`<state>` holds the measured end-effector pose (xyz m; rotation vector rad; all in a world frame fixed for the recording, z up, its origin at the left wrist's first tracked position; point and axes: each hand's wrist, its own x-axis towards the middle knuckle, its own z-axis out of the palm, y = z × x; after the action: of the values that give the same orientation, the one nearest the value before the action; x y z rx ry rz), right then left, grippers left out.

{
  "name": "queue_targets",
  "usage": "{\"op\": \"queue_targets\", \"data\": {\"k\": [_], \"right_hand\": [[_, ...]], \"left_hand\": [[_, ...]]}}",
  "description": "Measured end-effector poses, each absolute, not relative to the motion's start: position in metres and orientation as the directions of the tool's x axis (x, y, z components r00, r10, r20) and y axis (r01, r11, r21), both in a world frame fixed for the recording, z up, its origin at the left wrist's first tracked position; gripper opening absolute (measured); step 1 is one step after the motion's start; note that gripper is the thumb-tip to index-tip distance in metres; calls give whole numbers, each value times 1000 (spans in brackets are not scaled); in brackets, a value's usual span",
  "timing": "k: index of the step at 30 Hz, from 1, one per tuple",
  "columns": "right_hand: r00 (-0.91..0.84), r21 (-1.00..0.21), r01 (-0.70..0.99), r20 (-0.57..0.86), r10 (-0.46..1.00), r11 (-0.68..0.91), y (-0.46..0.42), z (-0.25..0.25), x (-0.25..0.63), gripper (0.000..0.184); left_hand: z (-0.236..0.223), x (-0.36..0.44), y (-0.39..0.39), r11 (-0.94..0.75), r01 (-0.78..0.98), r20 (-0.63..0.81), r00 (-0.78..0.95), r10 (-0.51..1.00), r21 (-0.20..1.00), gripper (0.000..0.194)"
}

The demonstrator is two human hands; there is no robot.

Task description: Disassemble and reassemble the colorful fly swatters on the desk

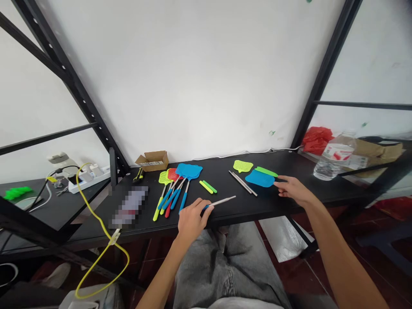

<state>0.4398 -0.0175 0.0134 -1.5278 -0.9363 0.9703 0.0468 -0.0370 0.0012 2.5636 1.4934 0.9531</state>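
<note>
My left hand is closed round the blue grip of a thin metal rod, which lies on the black table pointing right. My right hand rests at a blue swatter head, its fingers pinching the head's right edge. A green handle sleeve lies just behind that head, and a yellow-green swatter head lies further left. Two bare metal rods lie between the heads and my left hand. Two green sleeves sit mid-table.
A bunch of finished swatters with blue, red and yellow heads lies left of centre. A small cardboard box stands at the back. A water bottle and red bag are at the right. A yellow cable hangs at the left.
</note>
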Motion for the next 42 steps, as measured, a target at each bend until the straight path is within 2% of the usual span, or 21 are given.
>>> {"op": "queue_targets", "data": {"k": [5, 9, 11, 13, 16, 19, 21, 23, 26, 30, 34, 37, 42], "right_hand": [[202, -938, -337, -154, 967, -79, -22, 25, 435, 25], [-28, -774, -625, -110, 994, -103, -27, 38, 426, 19], [-74, -698, -707, -80, 994, -109, -29, 44, 421, 17], [-37, -652, -755, -71, 997, -74, -28, 48, 415, 16], [43, -661, -750, -93, 995, -29, -24, 48, 399, 20], [175, -808, -589, -113, 978, 12, -20, 37, 369, 25], [249, -925, -372, -25, 968, 72, -19, 25, 347, 22], [175, -986, -128, 80, 981, 104, -18, 14, 329, 22], [58, -974, 166, 166, 984, 155, -19, 3, 315, 23], [2, -841, 476, 292, 957, 255, -21, 4, 307, 23], [-86, -545, 763, 449, 889, 349, -27, 7, 296, 32], [-211, -376, 842, 431, 877, 387, -33, 8, 290, 39], [-250, -242, 910, 329, 911, 337, -42, 18, 285, 49]], "left_hand": [[0, 46, -36, -545, 778, 492, 357, 794, 313, 30], [0, 47, -37, -542, 781, 493, 355, 794, 310, 30], [0, 47, -37, -541, 782, 495, 353, 794, 311, 30], [0, 47, -37, -541, 781, 494, 353, 794, 312, 30], [0, 47, -36, -544, 781, 493, 358, 793, 308, 30], [0, 47, -36, -543, 784, 496, 357, 792, 302, 30], [0, 47, -36, -543, 785, 496, 359, 791, 297, 30], [0, 47, -36, -546, 785, 492, 365, 790, 294, 31], [-1, 47, -35, -549, 784, 493, 369, 788, 291, 32], [-2, 47, -35, -546, 785, 498, 363, 788, 292, 32], [-1, 47, -36, -542, 785, 493, 360, 792, 299, 31], [0, 47, -37, -544, 780, 492, 358, 794, 310, 31], [2, 47, -37, -545, 771, 485, 358, 798, 328, 32]]}}
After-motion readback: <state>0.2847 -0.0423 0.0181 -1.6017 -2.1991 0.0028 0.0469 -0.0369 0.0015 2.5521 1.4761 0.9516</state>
